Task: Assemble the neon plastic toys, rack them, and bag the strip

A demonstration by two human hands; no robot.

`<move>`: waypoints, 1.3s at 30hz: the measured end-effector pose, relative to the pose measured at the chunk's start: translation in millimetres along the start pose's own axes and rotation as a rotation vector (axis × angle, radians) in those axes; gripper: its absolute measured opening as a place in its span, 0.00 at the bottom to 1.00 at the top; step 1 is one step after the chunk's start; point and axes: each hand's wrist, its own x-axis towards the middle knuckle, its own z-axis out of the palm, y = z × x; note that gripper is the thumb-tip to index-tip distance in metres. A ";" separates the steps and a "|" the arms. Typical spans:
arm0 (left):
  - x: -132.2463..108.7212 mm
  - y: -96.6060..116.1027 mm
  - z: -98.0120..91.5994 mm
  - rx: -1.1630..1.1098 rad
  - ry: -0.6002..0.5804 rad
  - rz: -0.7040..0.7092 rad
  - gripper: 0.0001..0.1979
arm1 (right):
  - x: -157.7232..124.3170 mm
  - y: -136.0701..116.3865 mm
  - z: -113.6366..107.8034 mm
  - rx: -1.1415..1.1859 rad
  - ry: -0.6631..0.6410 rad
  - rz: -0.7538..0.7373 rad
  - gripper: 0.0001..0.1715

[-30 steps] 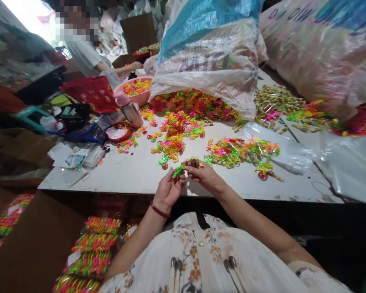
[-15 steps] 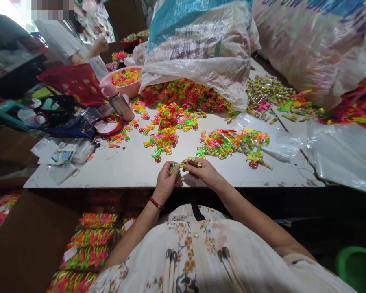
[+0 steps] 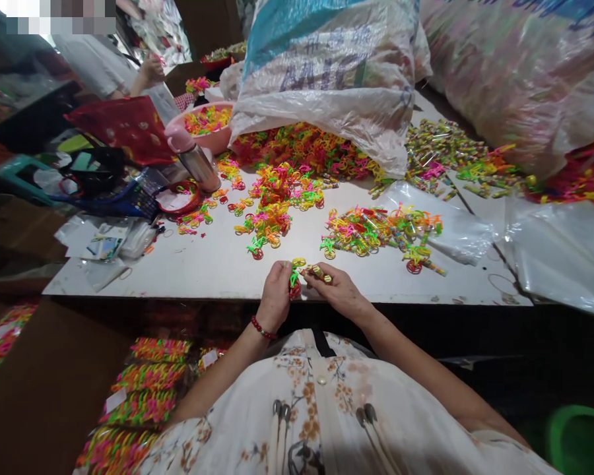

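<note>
At the near edge of a white tabletop [image 3: 212,264], a person's left hand [image 3: 276,297] and right hand [image 3: 337,290] are meeting over a small toy. The left hand's fingers are closing around a green plastic toy bicycle [image 3: 294,276], its red wheel showing just below the thumb, while the right hand's fingers are pinching a small wrapped candy tube [image 3: 319,271] against it. A red bead bracelet [image 3: 262,328] is circling the left wrist. Just beyond the hands, loose heaps of neon plastic bicycles [image 3: 272,211] are lying scattered, and a second heap mixed with candy tubes [image 3: 383,231] is sitting to the right on a clear plastic sheet [image 3: 455,231]. Behind them, a large woven sack [image 3: 327,72] is spilling more pieces onto the tabletop. A pink basin [image 3: 205,128] filled with pieces and a pink-capped steel flask [image 3: 194,158] are standing at the left, where another person's hand [image 3: 151,66] is working farther back. Packed bundles [image 3: 148,389] are lying in a box below the tabletop.
</note>
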 end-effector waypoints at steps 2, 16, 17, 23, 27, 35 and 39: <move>0.4 -1.2 0.7 0.008 0.007 0.002 0.18 | 1.2 1.7 -0.2 0.018 -0.012 0.020 0.21; 1.6 2.4 1.2 0.026 -0.019 -0.031 0.18 | 1.4 -6.7 -5.7 -0.217 0.003 -0.158 0.09; 2.1 2.4 1.0 0.026 -0.021 -0.033 0.18 | 1.6 -6.6 -5.7 -0.230 0.004 -0.171 0.09; 5.9 -0.6 -2.3 0.027 -0.013 -0.056 0.20 | 0.0 -1.1 -2.4 -0.289 0.015 -0.256 0.13; 9.0 -4.2 -3.1 0.050 -0.023 -0.084 0.21 | -3.1 0.8 5.4 -0.370 0.021 -0.340 0.16; 40.7 17.4 -30.1 0.544 0.274 0.289 0.11 | 13.0 -2.7 -39.7 -0.646 0.182 -0.452 0.22; 67.7 31.6 -59.6 0.833 0.348 0.593 0.16 | 23.4 -9.8 -74.0 -0.957 0.469 -0.484 0.24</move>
